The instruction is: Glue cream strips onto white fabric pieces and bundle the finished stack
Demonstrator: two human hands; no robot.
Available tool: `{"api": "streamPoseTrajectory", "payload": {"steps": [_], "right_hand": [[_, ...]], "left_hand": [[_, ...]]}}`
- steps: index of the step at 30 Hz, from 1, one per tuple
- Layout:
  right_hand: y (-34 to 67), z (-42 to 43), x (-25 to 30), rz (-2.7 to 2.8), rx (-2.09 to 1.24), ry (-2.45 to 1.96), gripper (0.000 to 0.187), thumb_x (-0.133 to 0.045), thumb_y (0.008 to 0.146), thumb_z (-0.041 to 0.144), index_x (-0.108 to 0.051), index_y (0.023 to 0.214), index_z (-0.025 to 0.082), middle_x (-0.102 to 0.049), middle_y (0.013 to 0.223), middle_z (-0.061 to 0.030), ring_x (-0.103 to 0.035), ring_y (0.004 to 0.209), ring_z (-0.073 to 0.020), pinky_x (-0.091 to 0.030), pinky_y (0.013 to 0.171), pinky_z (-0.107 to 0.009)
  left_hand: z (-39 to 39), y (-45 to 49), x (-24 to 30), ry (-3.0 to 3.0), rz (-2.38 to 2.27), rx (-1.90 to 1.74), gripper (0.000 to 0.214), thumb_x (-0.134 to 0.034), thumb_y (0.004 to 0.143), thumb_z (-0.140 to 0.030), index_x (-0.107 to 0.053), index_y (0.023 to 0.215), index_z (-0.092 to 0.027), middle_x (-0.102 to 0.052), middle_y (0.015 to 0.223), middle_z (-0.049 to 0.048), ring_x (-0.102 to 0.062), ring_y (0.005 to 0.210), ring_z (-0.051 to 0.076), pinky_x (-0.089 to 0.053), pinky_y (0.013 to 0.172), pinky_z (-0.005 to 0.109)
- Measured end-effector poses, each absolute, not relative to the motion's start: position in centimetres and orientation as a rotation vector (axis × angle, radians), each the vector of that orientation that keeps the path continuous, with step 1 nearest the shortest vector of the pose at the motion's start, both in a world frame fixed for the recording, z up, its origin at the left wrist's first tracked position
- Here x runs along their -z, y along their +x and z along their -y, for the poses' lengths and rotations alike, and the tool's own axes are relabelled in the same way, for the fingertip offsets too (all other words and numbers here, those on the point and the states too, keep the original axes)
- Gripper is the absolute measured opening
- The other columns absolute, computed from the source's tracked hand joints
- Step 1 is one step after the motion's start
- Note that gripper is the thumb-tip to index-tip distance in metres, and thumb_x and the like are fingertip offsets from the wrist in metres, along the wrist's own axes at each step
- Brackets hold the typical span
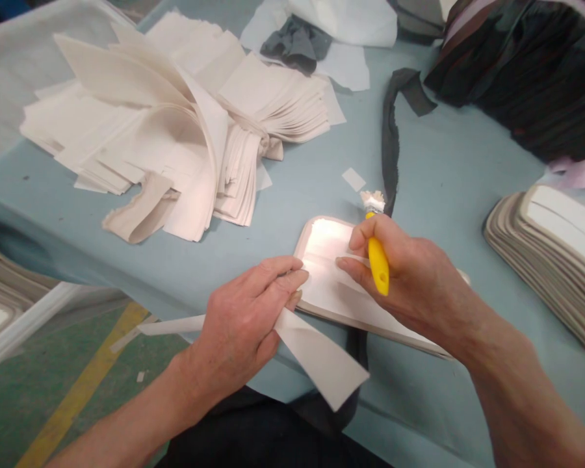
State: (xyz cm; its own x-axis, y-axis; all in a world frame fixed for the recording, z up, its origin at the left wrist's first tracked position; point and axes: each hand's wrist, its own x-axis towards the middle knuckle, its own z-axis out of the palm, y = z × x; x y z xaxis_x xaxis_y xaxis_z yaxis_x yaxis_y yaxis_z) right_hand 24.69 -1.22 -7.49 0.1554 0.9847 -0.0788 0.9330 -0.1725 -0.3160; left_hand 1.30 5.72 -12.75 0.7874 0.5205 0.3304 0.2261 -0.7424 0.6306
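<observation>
A flat panel with a white face and a beige rim (pixel 316 296) lies on the blue-green tabletop in front of me. My left hand (pixel 244 312) is closed on a white strip (pixel 322 361), with its fingertips at the panel's left edge. One end of that strip hangs toward me, and another white length shows left of the wrist. Over the panel, my right hand (pixel 409 273) grips a brush with a yellow handle (pixel 379 263), bristles pointing away from me. Its thumb and forefinger hover close to the white face; whether they touch it I cannot tell.
Loose and bundled off-white sheets (pixel 175 110) cover the table's far left. A dark fabric strip (pixel 390 130) runs beyond the panel, beside a small white scrap (pixel 353 179). At right stand stacked panels (pixel 560 227) and a black fabric pile (pixel 526 71). Crumpled dark cloth (pixel 297 42) lies behind.
</observation>
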Motion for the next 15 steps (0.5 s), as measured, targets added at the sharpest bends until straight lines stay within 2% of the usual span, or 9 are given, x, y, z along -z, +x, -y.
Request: {"api": "streamPoseTrajectory", "payload": {"steps": [3, 6, 10, 15], "right_hand": [[24.5, 1.3, 7.6, 1.888, -0.37, -2.208, 0.015, -0.064, 0.09, 0.03, -0.054, 0.099, 0.025, -0.052, 0.057, 0.0068, -0.047, 0.047, -0.018, -0.031, 0.051, -0.026], [24.4, 1.3, 7.6, 1.885, -0.349, -2.209, 0.015, -0.065, 0.089, 0.028, -0.054, 0.099, 0.025, -0.053, 0.059, 0.0063, -0.049, 0.048, -0.018, -0.03, 0.052, -0.025], [24.4, 1.5, 7.5, 1.889, -0.321, -2.243, 0.016, -0.067, 0.089, 0.027, -0.054, 0.099, 0.025, -0.051, 0.059, 0.0065, -0.049, 0.048, -0.0182, -0.029, 0.053, -0.025], [25.2, 2.6, 7.0, 1.862, -0.256, -2.223, 0.018, -0.07, 0.089, 0.027, -0.054, 0.098, 0.026, -0.048, 0.054, 0.0089, -0.044, 0.044, -0.0165, -0.028, 0.05, -0.025]], "left_hand": [[-6.5, 1.9, 12.5, 2.525, -0.501, -0.611, 0.05, -0.045, 0.091, 0.0, -0.06, 0.138, -0.011, -0.064, 0.149, 0.015, -0.07, 0.126, 0.027, -0.061, 0.103, 0.039], [-7.1, 2.4, 12.3, 2.626, -0.422, -0.518, 0.059, -0.043, 0.082, 0.004, -0.062, 0.136, -0.011, -0.062, 0.154, 0.0126, -0.074, 0.116, 0.028, -0.065, 0.095, 0.042], [-7.4, 2.7, 12.0, 2.697, -0.415, -0.424, 0.056, -0.044, 0.083, 0.003, -0.064, 0.133, -0.012, -0.064, 0.152, 0.009, -0.077, 0.104, 0.027, -0.067, 0.085, 0.043], [-7.3, 2.5, 12.2, 2.744, -0.422, -0.386, 0.051, -0.047, 0.085, -0.001, -0.063, 0.132, -0.013, -0.063, 0.154, 0.0102, -0.077, 0.103, 0.029, -0.067, 0.081, 0.044]]}}
